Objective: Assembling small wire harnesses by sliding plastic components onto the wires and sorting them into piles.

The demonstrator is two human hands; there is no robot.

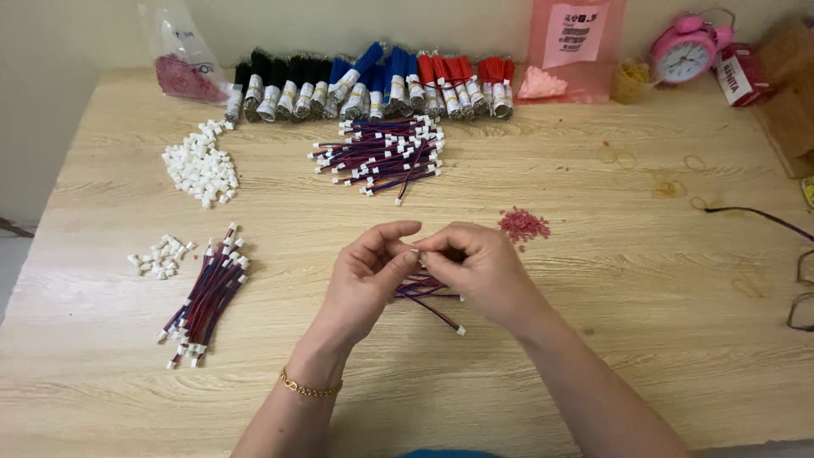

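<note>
Hanging below both hands (424,267), the wire harness (434,298).

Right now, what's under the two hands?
Under the left hand and right hand lie blue-and-red wire leads, one white connector sticking out. Their remaining length is covered by the hands.

The connector pinched between the fingertips (413,251) is hidden; glasses (801,293) run off the right edge.
</note>
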